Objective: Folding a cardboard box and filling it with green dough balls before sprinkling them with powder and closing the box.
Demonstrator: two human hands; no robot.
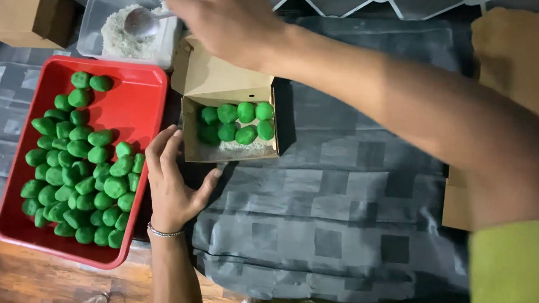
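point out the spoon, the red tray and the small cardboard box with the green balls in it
spoon [139, 22]: head view, on the metal bowl of the spoon.
red tray [139, 103]: head view, bare floor near its right wall.
cardboard box [221, 81]: head view, on the open lid flap.

Glossy red plastic tray [144, 97]; matt brown cardboard box [221, 83]; clear plastic tub [96, 17] w/ shiny metal spoon [139, 21]; grey cloth [340, 203], wood floor [22, 274].

Dim, even indoor light from above; your right hand [227, 19] and forearm blur softly, glare streaks the red tray [141, 103] beside it, frame corners darken.
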